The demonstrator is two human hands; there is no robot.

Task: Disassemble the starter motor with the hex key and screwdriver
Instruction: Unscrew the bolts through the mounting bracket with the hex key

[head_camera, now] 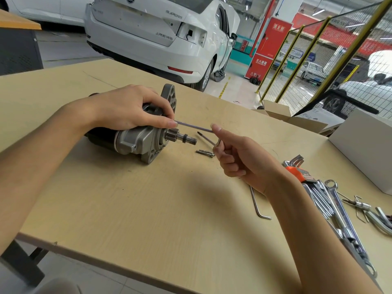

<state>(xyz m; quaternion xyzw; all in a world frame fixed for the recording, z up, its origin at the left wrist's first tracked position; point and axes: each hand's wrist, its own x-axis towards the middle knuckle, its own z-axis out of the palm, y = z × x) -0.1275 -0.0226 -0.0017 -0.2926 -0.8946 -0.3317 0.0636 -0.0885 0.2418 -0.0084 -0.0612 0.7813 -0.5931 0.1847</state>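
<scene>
The starter motor (pixel 140 141) lies on its side on the wooden table (pixel 127 198), its pinion shaft pointing right. My left hand (pixel 127 109) rests on top of the motor, with thumb and forefinger pinching the far end of a long hex key (pixel 194 127). My right hand (pixel 239 158) grips the bent end of that hex key, fingers curled round it. The key's long arm runs level between both hands, just above the pinion. Two removed bolts (pixel 204 152) lie on the table by my right hand. A screwdriver tip (pixel 200 134) shows behind the hex key.
A spare hex key (pixel 257 206) lies near my right wrist. An orange-holdered hex key set (pixel 297 168), wrenches (pixel 339 209) and pliers (pixel 377 219) lie at the right. A white box (pixel 364 149) stands at the table's right edge. A white car (pixel 161 37) is parked beyond.
</scene>
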